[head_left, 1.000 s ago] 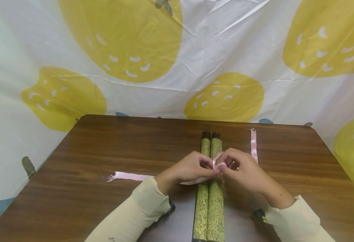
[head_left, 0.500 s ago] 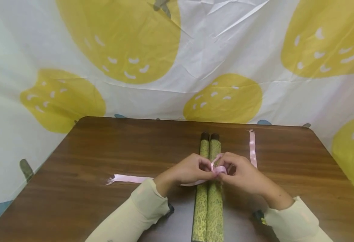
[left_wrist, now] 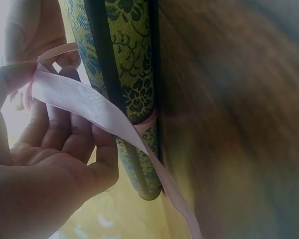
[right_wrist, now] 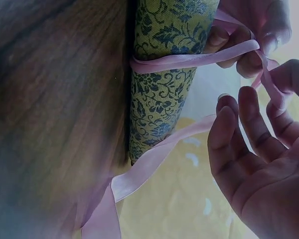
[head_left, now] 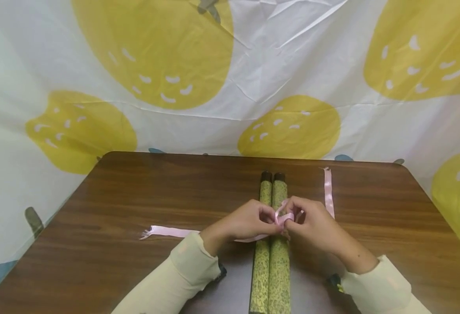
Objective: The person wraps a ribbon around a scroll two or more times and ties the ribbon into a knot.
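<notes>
Holding ribbon [head_left: 171,231] pinched thumb-to-finger in left grip [head_left: 247,221] and right grip [head_left: 317,226], both nearly closed. Looped around scrolls [head_left: 279,266], side by side on counter [head_left: 175,187]. Apparently done: wrapping. Apparently remaining: knotting, tightening.

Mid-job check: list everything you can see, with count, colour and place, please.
Pink ribbon: apparently one, pink, round the rolls, ends left and right
Patterned rolls: two, yellow-green with dark tips, side by side on the table
Table: one, brown, under the rolls
Printed cloth: apparently one, white with yellow fruit, behind the table
Sleeves: two, pale cream, on the forearms
Left hand: one, bare, pinching ribbon
Right hand: one, bare, pinching ribbon
</notes>
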`<state>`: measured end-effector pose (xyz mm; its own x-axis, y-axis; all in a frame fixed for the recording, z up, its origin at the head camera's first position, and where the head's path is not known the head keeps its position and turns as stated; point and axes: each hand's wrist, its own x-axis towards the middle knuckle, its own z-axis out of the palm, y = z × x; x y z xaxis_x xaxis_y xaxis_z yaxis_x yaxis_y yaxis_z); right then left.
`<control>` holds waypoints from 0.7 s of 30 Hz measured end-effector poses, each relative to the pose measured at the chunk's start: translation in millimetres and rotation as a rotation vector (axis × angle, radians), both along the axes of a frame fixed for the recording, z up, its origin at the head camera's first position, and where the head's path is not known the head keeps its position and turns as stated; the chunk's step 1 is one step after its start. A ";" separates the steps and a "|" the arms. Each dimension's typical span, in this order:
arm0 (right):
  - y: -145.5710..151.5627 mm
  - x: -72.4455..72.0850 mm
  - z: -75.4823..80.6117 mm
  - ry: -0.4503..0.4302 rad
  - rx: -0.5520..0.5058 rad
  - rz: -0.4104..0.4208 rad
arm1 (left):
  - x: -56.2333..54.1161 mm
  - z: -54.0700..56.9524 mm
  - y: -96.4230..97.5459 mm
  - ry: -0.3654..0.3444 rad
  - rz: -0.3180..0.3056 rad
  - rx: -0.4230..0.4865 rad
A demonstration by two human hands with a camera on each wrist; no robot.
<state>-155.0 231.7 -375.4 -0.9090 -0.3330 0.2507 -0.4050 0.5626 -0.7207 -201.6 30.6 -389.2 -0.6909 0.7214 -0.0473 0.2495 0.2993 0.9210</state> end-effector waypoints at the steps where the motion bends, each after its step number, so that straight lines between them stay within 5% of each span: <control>1: -0.2 0.0 -0.3 0.003 0.004 -0.001 | 0.0 0.0 0.1 -0.005 0.002 -0.002; 5: -1.2 -1.0 -1.4 0.001 0.025 -0.007 | -0.9 -0.8 0.6 -0.023 -0.002 0.009; 10: -1.7 -0.8 0.6 0.014 0.050 -0.071 | -2.6 -0.5 -0.3 0.038 -0.001 -0.017; 21: 5.5 -2.0 7.0 0.019 -0.065 -0.172 | -1.9 0.3 -1.7 0.006 0.000 -0.032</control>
<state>-157.1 237.2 -368.4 -0.9459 -0.1555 0.2849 -0.3210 0.5771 -0.7510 -203.5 28.9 -388.9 -0.6914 0.7194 -0.0661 0.2550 0.3286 0.9094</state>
